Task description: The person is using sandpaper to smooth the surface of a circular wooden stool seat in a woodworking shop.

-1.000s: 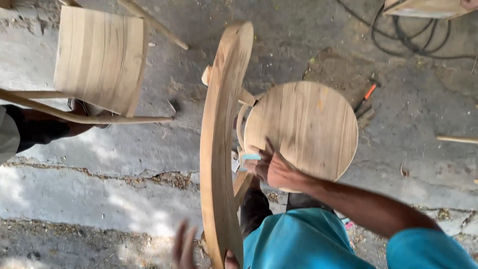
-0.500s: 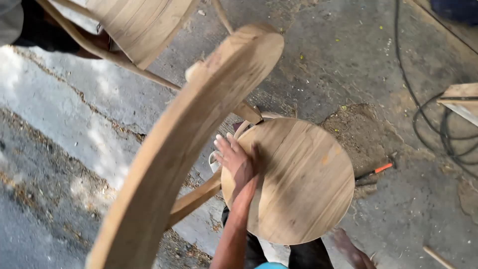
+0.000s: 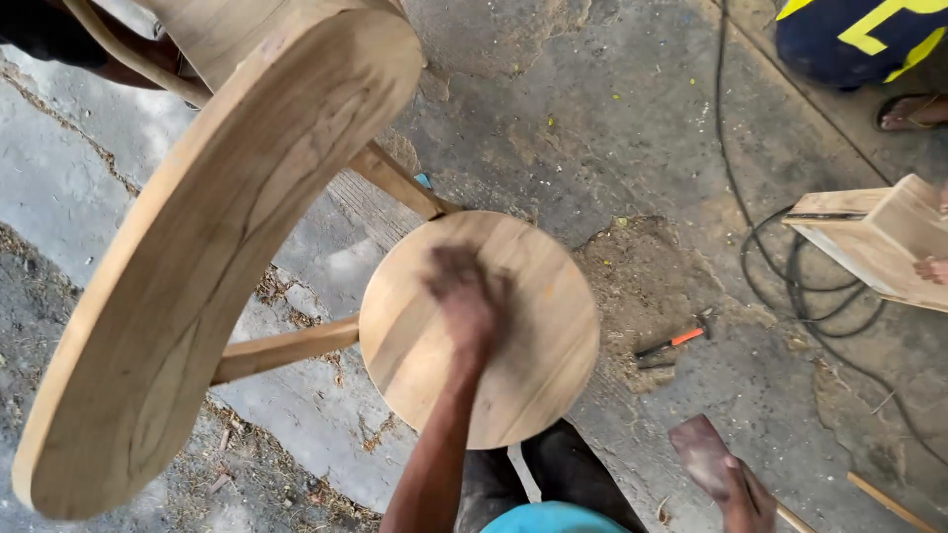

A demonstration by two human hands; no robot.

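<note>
Left hand blurry, flat on the round wooden seat, right hand pinching a brown sanding sheet, hammer on the floor.

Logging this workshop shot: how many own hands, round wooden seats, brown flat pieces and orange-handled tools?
Hands: 2 (left hand, right hand)
Round wooden seat: 1
Brown flat piece: 1
Orange-handled tool: 1
Total: 5

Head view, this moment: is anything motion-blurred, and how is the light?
Head view: the left hand on the round wooden seat is smeared by motion; the right hand and the brownish sheet it holds are softer too. The curved chair back looms large near the lens. Light is even daylight, brighter on the concrete floor at left.
</note>
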